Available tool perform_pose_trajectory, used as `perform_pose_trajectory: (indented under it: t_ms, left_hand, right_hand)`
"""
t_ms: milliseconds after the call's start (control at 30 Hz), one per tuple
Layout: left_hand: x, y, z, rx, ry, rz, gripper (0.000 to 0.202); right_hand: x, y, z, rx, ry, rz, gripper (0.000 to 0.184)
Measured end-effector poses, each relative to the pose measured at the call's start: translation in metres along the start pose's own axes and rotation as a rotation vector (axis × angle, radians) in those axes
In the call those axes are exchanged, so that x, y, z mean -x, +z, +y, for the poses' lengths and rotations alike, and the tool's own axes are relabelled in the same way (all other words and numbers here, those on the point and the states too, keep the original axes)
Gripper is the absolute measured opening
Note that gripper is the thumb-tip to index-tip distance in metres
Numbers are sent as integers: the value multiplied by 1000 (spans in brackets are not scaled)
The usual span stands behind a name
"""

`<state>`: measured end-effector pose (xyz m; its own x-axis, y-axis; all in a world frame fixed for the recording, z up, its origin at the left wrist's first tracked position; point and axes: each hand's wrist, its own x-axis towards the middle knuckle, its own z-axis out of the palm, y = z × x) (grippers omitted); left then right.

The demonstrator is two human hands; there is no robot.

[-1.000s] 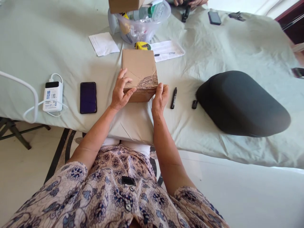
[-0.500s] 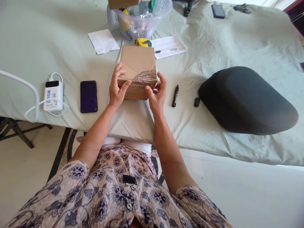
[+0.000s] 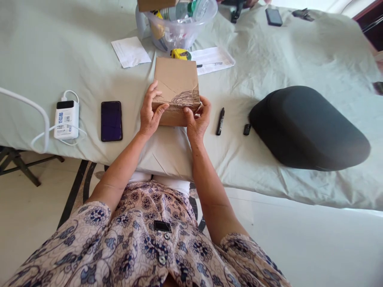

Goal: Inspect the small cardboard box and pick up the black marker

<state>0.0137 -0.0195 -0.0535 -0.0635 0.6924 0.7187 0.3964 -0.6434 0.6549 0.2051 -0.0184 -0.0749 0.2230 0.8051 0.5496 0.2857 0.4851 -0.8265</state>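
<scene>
Between my two hands is a brown cardboard box (image 3: 176, 77), with dark scribbled lines at its near right corner. My left hand (image 3: 150, 111) grips the box's left side, thumb on the near top edge and fingers along the side. On the near right corner, my right hand (image 3: 198, 119) is closed with its thumb at the edge and fingers around the side. A black marker (image 3: 220, 121) lies uncapped or end-on to the right of my right hand, and its loose black cap (image 3: 247, 129) is farther right.
A phone (image 3: 111, 121) and a white power bank (image 3: 66, 119) with cable lie left. Beyond the box are a yellow tape measure (image 3: 180, 54), a white tray (image 3: 214, 59) with a pen, folded paper (image 3: 131, 52) and a filled plastic basket (image 3: 179, 32). A large black case (image 3: 311, 127) sits right.
The box and both hands have shifted slightly to the right. Both hands keep their hold, and the marker and cap stay on the cloth.
</scene>
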Motion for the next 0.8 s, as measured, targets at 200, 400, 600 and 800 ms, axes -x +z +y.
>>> perform_pose_trajectory:
  t_ms: [200, 400, 600, 800]
  left_hand:
    - [-1, -3, -3, -10, -43, -7, 57]
    - [-3, -7, -3, -20, -28, 22, 51]
    - [-5, -9, -5, -73, -44, 56, 60]
    - [-4, -9, -7, -33, -8, 47, 52]
  right_hand:
    - [-8, -11, -5, 74, -28, 21, 45]
    - [-30, -57, 6, 584, 185, 232, 22]
    - [-26, -73, 3, 844, 517, 63, 49]
    - [-24, -68, -2, 823, 484, -91, 46]
